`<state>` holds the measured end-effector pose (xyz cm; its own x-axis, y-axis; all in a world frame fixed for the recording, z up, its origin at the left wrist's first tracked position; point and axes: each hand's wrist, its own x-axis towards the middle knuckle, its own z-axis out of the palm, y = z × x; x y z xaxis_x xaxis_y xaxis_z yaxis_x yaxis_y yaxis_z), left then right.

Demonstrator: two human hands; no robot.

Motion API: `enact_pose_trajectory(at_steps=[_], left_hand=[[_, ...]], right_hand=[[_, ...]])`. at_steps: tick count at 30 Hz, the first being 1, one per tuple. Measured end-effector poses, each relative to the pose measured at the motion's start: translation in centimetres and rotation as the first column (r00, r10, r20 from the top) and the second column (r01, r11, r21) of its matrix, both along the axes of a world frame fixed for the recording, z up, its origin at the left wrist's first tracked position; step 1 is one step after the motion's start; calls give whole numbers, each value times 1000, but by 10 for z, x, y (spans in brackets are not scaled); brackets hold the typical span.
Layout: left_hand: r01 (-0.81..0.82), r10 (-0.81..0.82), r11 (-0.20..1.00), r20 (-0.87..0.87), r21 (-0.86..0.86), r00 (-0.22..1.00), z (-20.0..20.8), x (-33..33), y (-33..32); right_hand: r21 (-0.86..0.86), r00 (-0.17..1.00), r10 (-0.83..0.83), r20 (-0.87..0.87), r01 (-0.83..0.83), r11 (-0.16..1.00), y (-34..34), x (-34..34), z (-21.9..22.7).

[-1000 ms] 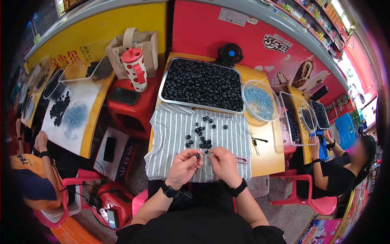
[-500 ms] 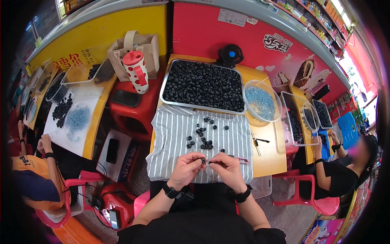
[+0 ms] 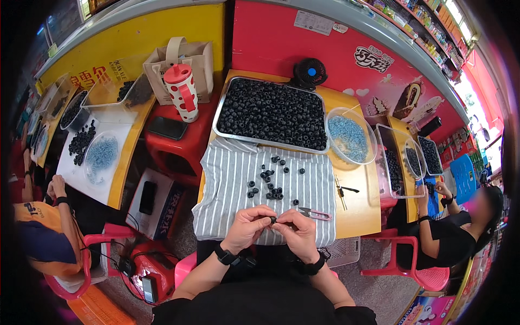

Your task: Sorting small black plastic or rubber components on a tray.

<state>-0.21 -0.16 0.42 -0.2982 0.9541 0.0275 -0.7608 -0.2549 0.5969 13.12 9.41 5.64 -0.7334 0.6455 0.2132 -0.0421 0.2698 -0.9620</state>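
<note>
My left hand [image 3: 244, 230] pinches a small round black part with a hole [image 3: 272, 220] between thumb and fingers above the near edge of a striped grey cloth [image 3: 225, 187]. Closed fingertips of my right hand [image 3: 298, 232] meet that part from the other side; whatever they hold is too small to make out. Just beyond, several loose black parts [image 3: 276, 193] lie scattered on the cloth. Pink-handled thread snips [image 3: 318, 215] rest beside my right fingers, their blades apart.
A metal tray [image 3: 216, 116] heaped with black parts fills the table's far side. Right of it stand a clear bowl of bluish bits [image 3: 349, 138] and thin dark tools [image 3: 341, 190]. A black fan [image 3: 310, 72] stands behind. People sit at tables on both sides.
My hands have drawn together; the right fingertips, apart from the black part before, now meet it. The snips' blades, covered earlier by my right hand, show now.
</note>
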Motion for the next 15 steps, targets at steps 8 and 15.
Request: enact_pose_trajectory(at_steps=[8, 15], left_hand=[[22, -23, 1000, -21, -19, 1000, -2, 0, -1], [47, -47, 999, -47, 3, 998, -9, -1, -1]], right_hand=[[106, 999, 12, 32, -15, 994, 0, -1, 12], [138, 999, 51, 18, -53, 989, 2, 0, 8]])
